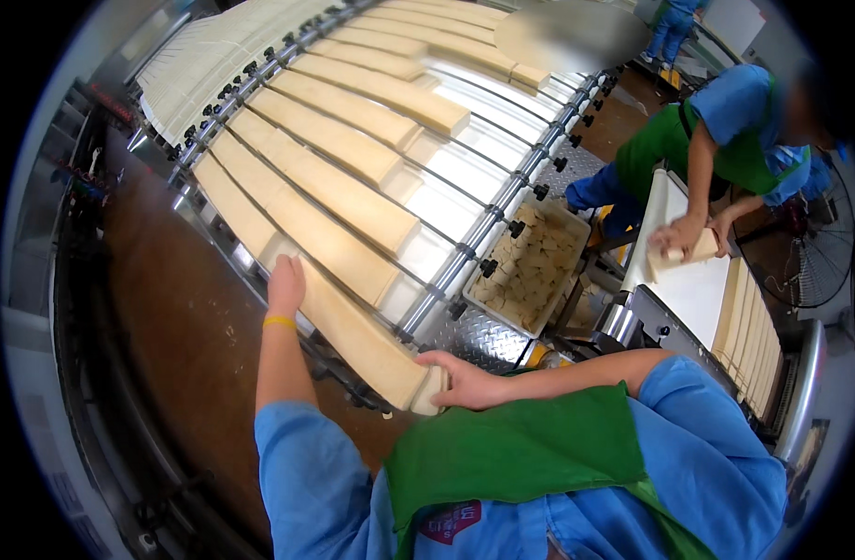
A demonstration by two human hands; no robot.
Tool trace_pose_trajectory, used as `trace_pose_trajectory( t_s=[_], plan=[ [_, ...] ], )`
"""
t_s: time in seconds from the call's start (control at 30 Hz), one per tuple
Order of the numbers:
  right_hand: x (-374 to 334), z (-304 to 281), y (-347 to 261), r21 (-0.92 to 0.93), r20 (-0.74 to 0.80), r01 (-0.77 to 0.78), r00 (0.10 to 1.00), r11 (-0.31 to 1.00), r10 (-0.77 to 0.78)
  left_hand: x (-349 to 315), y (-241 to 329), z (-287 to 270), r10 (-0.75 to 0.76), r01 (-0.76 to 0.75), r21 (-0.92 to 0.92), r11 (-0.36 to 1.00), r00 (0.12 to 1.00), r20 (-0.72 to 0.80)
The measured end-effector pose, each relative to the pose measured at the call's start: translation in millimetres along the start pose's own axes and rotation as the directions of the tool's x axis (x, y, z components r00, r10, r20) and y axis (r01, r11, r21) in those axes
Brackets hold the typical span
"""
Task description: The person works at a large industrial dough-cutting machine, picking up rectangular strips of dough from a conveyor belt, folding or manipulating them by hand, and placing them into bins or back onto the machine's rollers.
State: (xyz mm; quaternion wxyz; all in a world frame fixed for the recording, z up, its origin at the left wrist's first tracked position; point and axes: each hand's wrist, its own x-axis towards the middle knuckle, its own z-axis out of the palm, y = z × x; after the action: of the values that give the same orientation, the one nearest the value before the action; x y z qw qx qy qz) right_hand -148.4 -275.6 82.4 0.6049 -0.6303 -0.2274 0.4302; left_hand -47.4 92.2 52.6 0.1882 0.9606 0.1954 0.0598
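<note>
Slab (357,331): between left hand (285,286) and right hand (466,383) | long axis: left fingers slanting down-right to right fingers | right fingers: pinching near end | left fingers: curled at far end, pinch unclear | neither nearer, both touching

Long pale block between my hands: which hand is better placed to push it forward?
Probably the right hand: it touches the near end of the block, while the left hand is by the far end.
</note>
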Motion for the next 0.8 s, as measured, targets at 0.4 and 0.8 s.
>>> trace_pose_trajectory(
  t_s=[0.4,0.8],
  plan=[
    [81,22,-27,0.006,-0.148,-0.185,0.972,0.983,0.184,-19,-33,-2,0.186,-0.180,0.045,0.983,0.950,-0.251],
    [86,17,-9,-0.048,-0.207,-0.149,0.969,0.988,0.136,-161,51,-8,0.752,-0.745,0.124,0.655,0.659,-0.006]
  ],
)
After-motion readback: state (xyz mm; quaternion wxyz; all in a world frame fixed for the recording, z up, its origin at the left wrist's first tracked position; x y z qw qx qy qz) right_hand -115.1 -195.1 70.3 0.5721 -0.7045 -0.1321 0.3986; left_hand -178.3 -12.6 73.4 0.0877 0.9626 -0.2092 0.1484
